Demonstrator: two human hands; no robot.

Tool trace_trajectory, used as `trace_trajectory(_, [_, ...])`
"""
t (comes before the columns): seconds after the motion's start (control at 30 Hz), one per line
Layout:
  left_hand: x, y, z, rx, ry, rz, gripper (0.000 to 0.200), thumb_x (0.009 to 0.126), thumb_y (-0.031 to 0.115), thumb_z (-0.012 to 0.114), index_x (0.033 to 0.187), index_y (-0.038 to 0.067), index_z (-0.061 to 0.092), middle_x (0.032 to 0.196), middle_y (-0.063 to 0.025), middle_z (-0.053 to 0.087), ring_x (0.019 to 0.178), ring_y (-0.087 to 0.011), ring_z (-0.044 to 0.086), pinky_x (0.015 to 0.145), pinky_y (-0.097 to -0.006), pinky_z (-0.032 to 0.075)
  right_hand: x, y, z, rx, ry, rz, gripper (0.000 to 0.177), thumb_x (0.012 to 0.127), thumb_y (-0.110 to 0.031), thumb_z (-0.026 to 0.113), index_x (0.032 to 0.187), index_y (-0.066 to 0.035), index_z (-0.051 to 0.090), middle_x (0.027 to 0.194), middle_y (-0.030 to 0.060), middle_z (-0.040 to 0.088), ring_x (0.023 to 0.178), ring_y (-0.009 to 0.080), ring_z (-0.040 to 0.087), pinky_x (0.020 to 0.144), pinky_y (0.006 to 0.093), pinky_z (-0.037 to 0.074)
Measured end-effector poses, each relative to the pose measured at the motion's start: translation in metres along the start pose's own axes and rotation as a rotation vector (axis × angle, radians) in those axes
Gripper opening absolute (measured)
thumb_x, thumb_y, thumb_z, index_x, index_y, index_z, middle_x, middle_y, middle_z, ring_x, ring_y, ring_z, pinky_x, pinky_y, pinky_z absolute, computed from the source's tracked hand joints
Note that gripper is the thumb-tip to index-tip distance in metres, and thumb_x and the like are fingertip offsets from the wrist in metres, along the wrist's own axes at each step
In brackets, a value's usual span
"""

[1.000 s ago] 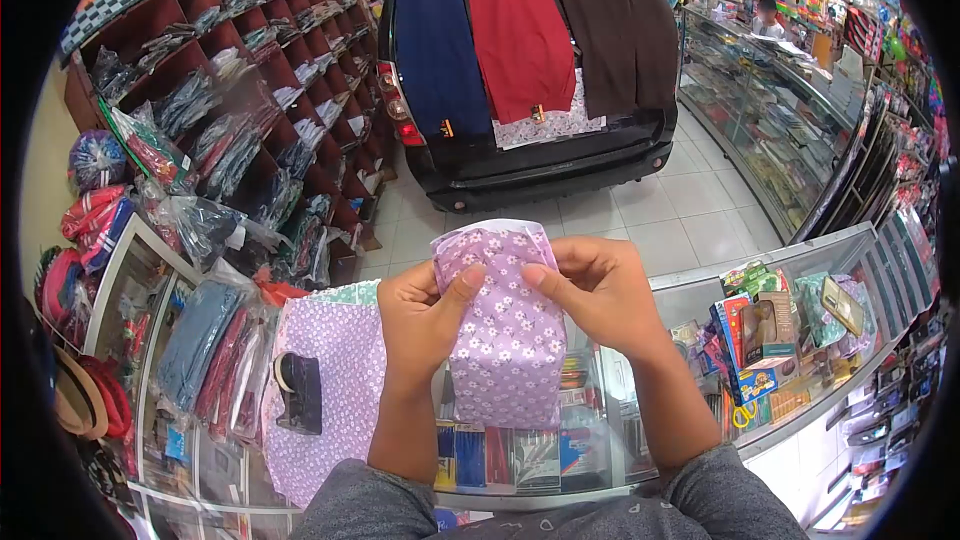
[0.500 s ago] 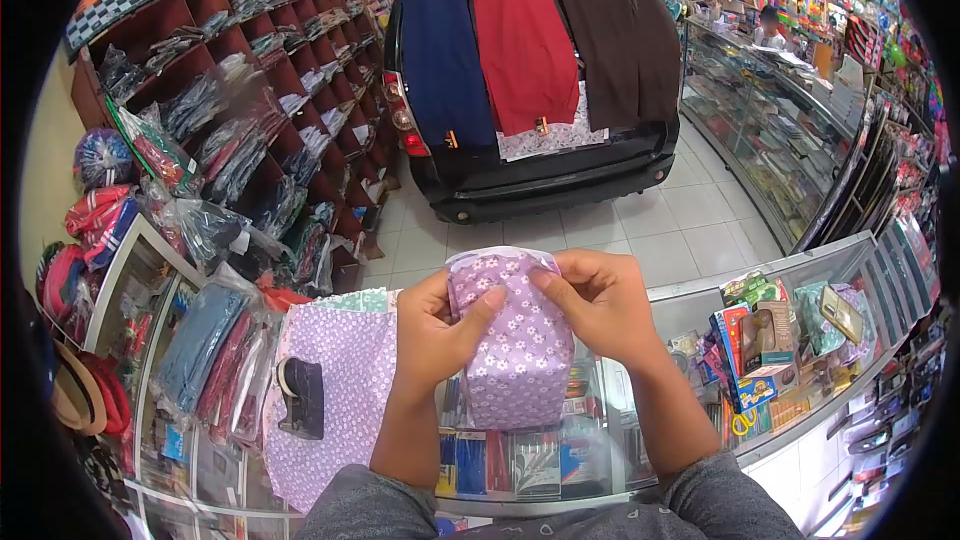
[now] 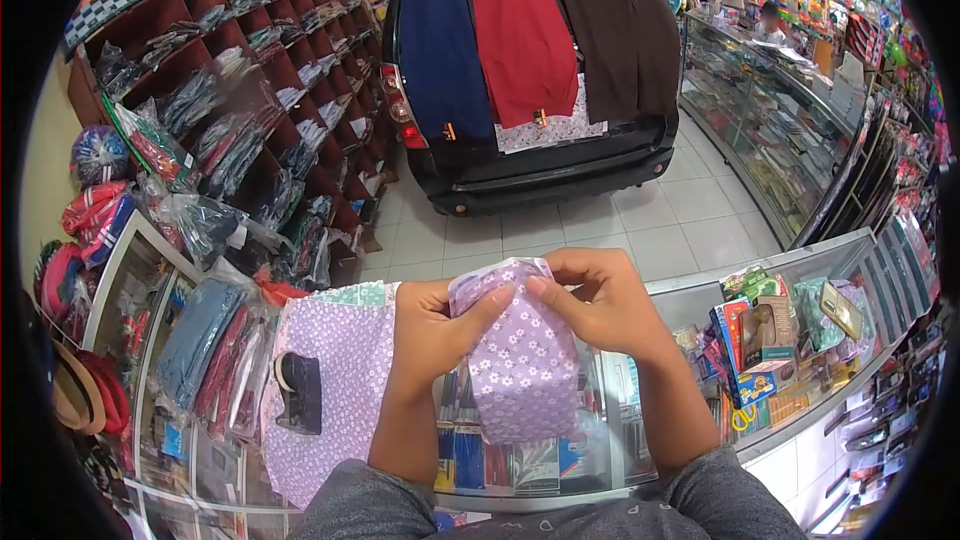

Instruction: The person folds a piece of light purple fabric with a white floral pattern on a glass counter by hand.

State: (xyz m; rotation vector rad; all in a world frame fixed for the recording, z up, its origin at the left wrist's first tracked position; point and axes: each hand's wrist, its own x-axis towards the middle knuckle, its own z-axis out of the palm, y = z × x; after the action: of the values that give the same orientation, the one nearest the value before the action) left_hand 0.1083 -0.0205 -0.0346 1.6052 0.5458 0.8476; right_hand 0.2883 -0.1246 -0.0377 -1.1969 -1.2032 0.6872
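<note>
A folded lilac cloth with white flowers [image 3: 525,370] hangs between my hands, above the glass counter. My left hand [image 3: 440,325] pinches its upper left edge, thumb lying on the front. At the upper right edge my right hand [image 3: 590,300] grips it between thumb and bent fingers. Left of my arm, a larger piece of the same flowered fabric [image 3: 340,380] is spread on the counter. On that fabric rests a black tape dispenser [image 3: 298,392] with a roll of tape.
Below is a glass display counter [image 3: 620,470] with stationery inside. Boxes [image 3: 755,340], yellow scissors [image 3: 742,418] and a phone [image 3: 840,310] lie at right; bagged clothes [image 3: 215,340] at left. Trousers drape over a black car [image 3: 540,175] beyond. A person [image 3: 770,28] sits behind another counter.
The held cloth has swung slightly down and right, its lower end now tilting to the right. Both hands keep their grip, drawn a little closer together at the top edge.
</note>
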Motion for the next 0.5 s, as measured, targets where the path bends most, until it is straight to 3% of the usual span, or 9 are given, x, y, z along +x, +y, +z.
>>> trace_trajectory(0.13, [0.002,-0.007,-0.008,0.122,-0.062,0.082,0.022,0.093,0.016,0.083,0.102,-0.004,0.08,0.084,-0.0047,0.077,0.075,-0.0067,0.068,0.065,-0.022,0.054,0.003,0.015,-0.001,0.078,0.004,-0.037,0.019,0.098,-0.008,0.073,0.111,0.005,0.077,0.091,0.0068,0.078,0.081,0.0072,0.068,0.071,0.0249,0.057])
trace_trajectory(0.27, [0.007,-0.012,-0.008,0.024,-0.065,0.126,0.022,0.094,0.017,0.081,0.099,-0.004,0.08,0.084,-0.0043,0.077,0.075,-0.0063,0.067,0.065,-0.0221,0.053,0.006,0.017,-0.002,0.108,0.03,-0.037,0.019,0.098,-0.009,0.074,0.109,0.006,0.077,0.088,0.0065,0.078,0.078,0.0067,0.068,0.067,0.0244,0.055])
trace_trajectory(0.33, [0.011,-0.015,-0.007,-0.003,-0.039,0.071,0.021,0.096,0.016,0.08,0.096,-0.005,0.078,0.083,-0.0038,0.076,0.073,-0.0056,0.066,0.063,-0.0221,0.051,0.009,0.018,-0.003,0.135,0.022,-0.013,0.02,0.098,-0.011,0.074,0.109,0.006,0.077,0.088,0.0063,0.077,0.076,0.0065,0.067,0.065,0.024,0.055])
trace_trajectory(0.4, [0.016,-0.025,-0.008,-0.012,-0.051,0.08,0.021,0.097,0.016,0.078,0.095,-0.004,0.078,0.084,-0.0042,0.076,0.072,-0.0056,0.066,0.061,-0.0223,0.05,0.014,0.017,-0.005,0.173,-0.013,0.176,0.022,0.099,-0.014,0.074,0.108,0.006,0.076,0.084,0.0052,0.076,0.069,0.0061,0.066,0.058,0.0232,0.052])
trace_trajectory(0.5, [0.025,-0.032,-0.006,-0.205,-0.083,-0.069,0.021,0.097,0.016,0.077,0.095,-0.004,0.077,0.085,-0.0053,0.076,0.071,-0.0061,0.066,0.061,-0.0224,0.05,0.021,0.029,-0.005,0.24,-0.007,0.229,0.023,0.1,-0.018,0.073,0.107,0.004,0.074,0.08,0.0037,0.074,0.063,0.0063,0.065,0.053,0.0226,0.05])
